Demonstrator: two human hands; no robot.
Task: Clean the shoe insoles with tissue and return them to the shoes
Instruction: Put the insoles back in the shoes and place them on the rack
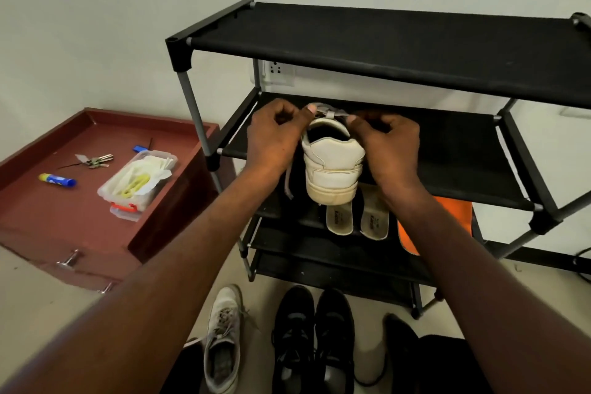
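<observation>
Up on the black rack [447, 150], a white sneaker [332, 166] rests heel-out. Left hand [275, 141] and right hand [387, 144], fingers curled, each pinch its lace [329, 111] above the collar.

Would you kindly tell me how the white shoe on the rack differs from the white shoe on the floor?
The white shoe on the rack sits on the middle shelf, heel toward the camera; both hands pinch its laces. The white shoe on the floor lies untouched, its opening nearest the camera, and looks greyer. Both are white lace-up sneakers.
</observation>
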